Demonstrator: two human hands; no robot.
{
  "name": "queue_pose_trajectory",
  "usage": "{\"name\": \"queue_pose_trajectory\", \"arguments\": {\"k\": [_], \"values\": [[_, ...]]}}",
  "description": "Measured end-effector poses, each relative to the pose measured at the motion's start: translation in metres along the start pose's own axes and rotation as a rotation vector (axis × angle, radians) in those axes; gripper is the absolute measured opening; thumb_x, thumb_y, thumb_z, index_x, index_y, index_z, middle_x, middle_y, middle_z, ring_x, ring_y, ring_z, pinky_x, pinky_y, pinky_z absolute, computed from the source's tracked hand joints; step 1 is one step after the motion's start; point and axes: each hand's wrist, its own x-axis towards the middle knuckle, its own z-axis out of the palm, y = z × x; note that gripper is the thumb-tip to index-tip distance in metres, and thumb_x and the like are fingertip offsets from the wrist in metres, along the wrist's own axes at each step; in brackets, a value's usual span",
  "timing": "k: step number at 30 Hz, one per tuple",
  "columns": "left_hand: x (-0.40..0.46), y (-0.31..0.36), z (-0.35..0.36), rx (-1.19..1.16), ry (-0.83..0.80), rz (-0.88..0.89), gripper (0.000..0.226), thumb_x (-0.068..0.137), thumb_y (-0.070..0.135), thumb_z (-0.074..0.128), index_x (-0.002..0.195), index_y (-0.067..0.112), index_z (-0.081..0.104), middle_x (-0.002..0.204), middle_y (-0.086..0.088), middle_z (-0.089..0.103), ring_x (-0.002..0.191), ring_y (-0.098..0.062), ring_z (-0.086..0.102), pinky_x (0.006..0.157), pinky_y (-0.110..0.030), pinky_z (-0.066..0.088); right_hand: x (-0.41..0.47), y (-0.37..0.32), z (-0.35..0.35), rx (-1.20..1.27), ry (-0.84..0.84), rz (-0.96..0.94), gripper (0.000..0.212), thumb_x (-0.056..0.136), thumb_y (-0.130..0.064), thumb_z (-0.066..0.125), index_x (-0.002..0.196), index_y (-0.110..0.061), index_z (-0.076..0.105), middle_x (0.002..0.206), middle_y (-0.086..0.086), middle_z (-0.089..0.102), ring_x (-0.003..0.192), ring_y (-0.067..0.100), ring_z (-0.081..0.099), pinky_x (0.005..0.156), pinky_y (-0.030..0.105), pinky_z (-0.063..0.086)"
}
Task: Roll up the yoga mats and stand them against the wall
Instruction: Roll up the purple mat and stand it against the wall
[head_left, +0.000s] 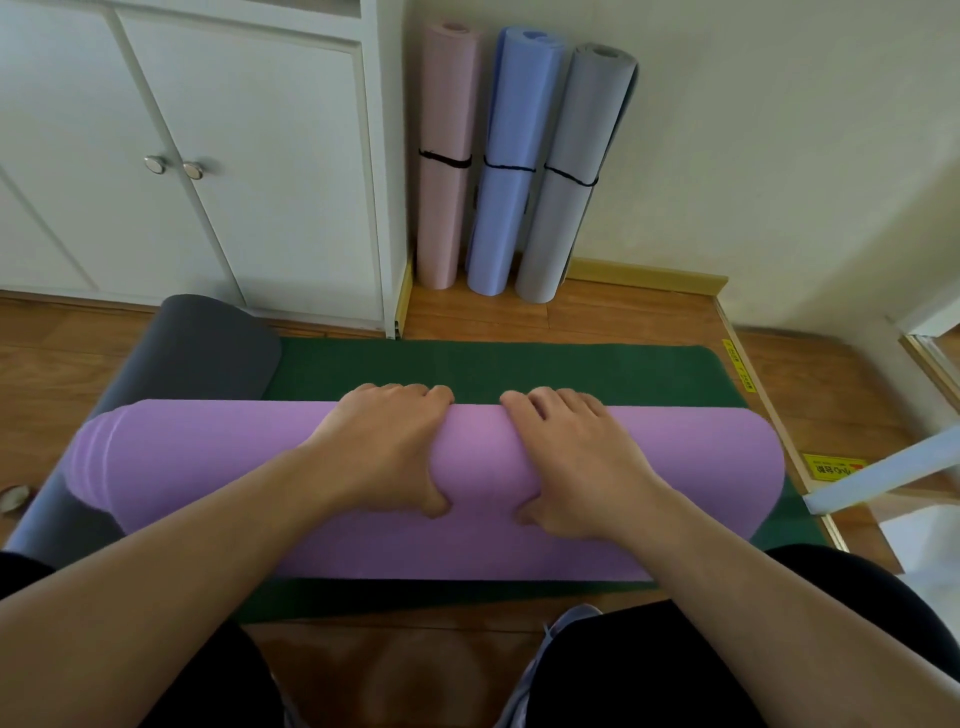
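A white cabinet (208, 156) with two round metal knobs (174, 167) stands on the wood floor (597, 317). A yellow sticker (834, 466), its print unreadable, lies at right near what may be a door frame.

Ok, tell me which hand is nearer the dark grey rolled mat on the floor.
Left. The left hand grips the purple mat roll near its middle, on the side toward the dark grey rolled mat; the right hand grips the roll further from it.

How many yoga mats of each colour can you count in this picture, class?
Pink mat: 1
Blue mat: 1
Light grey mat: 1
Purple mat: 1
Green mat: 1
Dark grey mat: 1
Total: 6
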Motion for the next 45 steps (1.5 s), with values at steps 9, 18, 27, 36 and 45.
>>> {"name": "queue_pose_trajectory", "arguments": {"k": [9, 18, 27, 36, 45], "values": [[-0.008, 0.013, 0.018, 0.147, 0.122, 0.035, 0.097, 0.063, 0.066, 0.077, 0.141, 0.021, 0.043, 0.132, 0.000, 0.055, 0.119, -0.026, 0.054, 0.104, -0.042, 0.045, 0.001, 0.004, -0.005, 0.108, 0.056, 0.028, 0.089, 0.062, -0.061, 0.078, 0.139, -0.030, 0.046, 0.123, -0.005, 0.062, 0.112, 0.024, 0.060, 0.095, 0.041, 0.050], [-0.002, 0.000, 0.002, 0.015, 0.074, 0.037, 0.084, 0.059, 0.067, 0.072, 0.131, 0.032, 0.051, 0.119, 0.011, 0.063, 0.106, -0.016, 0.059, 0.095, -0.035, 0.047, 0.000, -0.005, -0.001, 0.036, 0.054, 0.010, 0.104, 0.064, -0.063, 0.082, 0.149, -0.024, 0.036, 0.134, 0.001, 0.054, 0.119, 0.029, 0.056, 0.105, 0.043, 0.046], [-0.004, 0.007, 0.010, 0.226, 0.118, 0.040, 0.107, 0.058, 0.067, 0.083, 0.144, 0.021, 0.040, 0.133, -0.001, 0.052, 0.119, -0.026, 0.053, 0.106, -0.043, 0.044, 0.001, 0.003, -0.008, 0.151, 0.048, 0.061, 0.093, 0.063, -0.062, 0.078, 0.144, -0.031, 0.042, 0.128, -0.005, 0.061, 0.117, 0.024, 0.059, 0.098, 0.038, 0.047], [-0.004, -0.006, 0.003, 0.024, 0.063, 0.021, 0.084, 0.057, 0.069, 0.071, 0.131, 0.033, 0.050, 0.117, 0.012, 0.062, 0.105, -0.017, 0.060, 0.094, -0.036, 0.048, 0.001, 0.001, -0.002, 0.036, 0.034, 0.031, 0.109, 0.064, -0.060, 0.088, 0.151, -0.023, 0.034, 0.141, 0.001, 0.047, 0.128, 0.029, 0.048, 0.111, 0.042, 0.042], [-0.003, 0.000, 0.009, 0.141, 0.090, 0.035, 0.102, 0.060, 0.067, 0.081, 0.143, 0.025, 0.040, 0.132, 0.003, 0.054, 0.119, -0.023, 0.055, 0.105, -0.041, 0.045, 0.000, 0.003, -0.005, 0.093, 0.079, 0.039, 0.097, 0.062, -0.058, 0.082, 0.145, -0.027, 0.043, 0.135, -0.003, 0.054, 0.124, 0.026, 0.053, 0.106, 0.039, 0.044]]}}
